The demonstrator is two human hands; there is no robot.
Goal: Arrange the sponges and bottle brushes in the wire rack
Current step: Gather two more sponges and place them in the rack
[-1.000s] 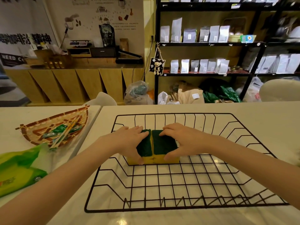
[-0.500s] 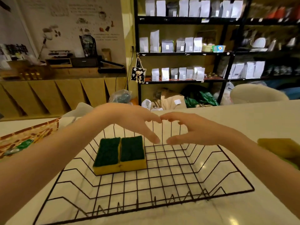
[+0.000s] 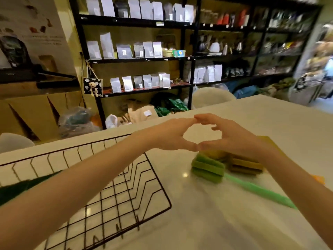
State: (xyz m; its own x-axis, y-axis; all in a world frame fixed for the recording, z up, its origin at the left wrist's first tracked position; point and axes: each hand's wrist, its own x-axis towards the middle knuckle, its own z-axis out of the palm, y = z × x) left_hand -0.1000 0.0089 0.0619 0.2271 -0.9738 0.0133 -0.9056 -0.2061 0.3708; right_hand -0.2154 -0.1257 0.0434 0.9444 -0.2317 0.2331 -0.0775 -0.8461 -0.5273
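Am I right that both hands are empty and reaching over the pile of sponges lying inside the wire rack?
Not quite. The head view shows the pile of sponges on the white table, to the right of the wire rack, not inside it. The rest holds: the left hand and right hand are both empty and reaching over that pile.
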